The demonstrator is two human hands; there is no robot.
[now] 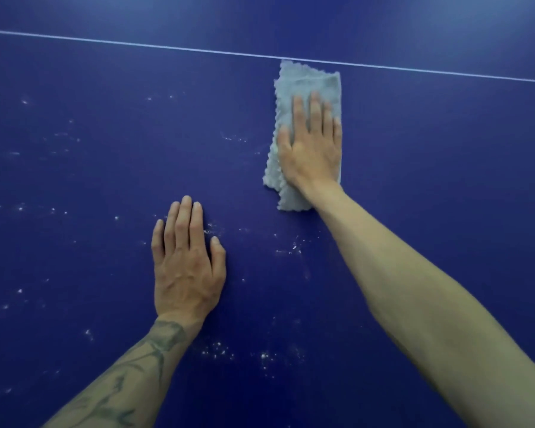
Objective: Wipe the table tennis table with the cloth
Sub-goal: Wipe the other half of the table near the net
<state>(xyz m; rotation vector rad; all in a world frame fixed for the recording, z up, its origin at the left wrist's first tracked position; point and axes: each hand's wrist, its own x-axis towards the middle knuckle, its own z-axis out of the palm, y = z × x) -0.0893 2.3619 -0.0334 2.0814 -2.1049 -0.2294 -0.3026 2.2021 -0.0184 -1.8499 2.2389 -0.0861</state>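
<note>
Both hands flat: right hand [311, 149] presses cloth [309, 84], left hand [186, 267] on table [74, 180].

Your table [74, 180] has a hard, smooth, deep-blue top with a low sheen. Pale glare spreads along the top of the frame, while the middle and lower parts look nearly matt. The thin white line [136, 44] across the upper part lies flat in the surface, like paint. Chalky white specks [213, 350] and faint smears dull the finish, thickest at lower centre and down the left side. Under your right hand [312, 152], right of centre, the cloth [309, 81] is soft, matt grey fabric with a fuzzy nap. It is folded in layers and has a wavy, scalloped edge.
</note>
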